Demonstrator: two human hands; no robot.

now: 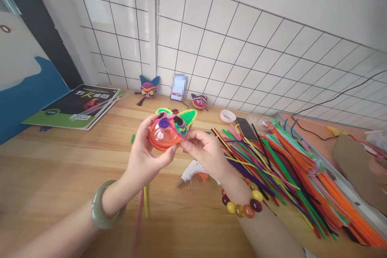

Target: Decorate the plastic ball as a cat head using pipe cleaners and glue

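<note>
Raised over the table, a pipe-cleaner animal head (165,134) has a clear orange dome, green ears edged in yellow, and a purple coil. My left hand (148,141) is wrapped round its left side, thumb below. At its lower right edge, my right hand (205,149) pinches the rim between thumb and fingers. Whether a separate small piece is in that pinch is hidden. Below the hands a white glue gun (193,170) lies on its side, partly behind my right wrist.
Many coloured pipe cleaners (260,161) spread across the right. Finished animal heads (148,87) and a lit phone (179,87) stand by the tiled wall. A pink bowl (227,116), a dark phone (246,129) and a book (75,107) lie further back. Loose pipe cleaners (145,201) lie in front.
</note>
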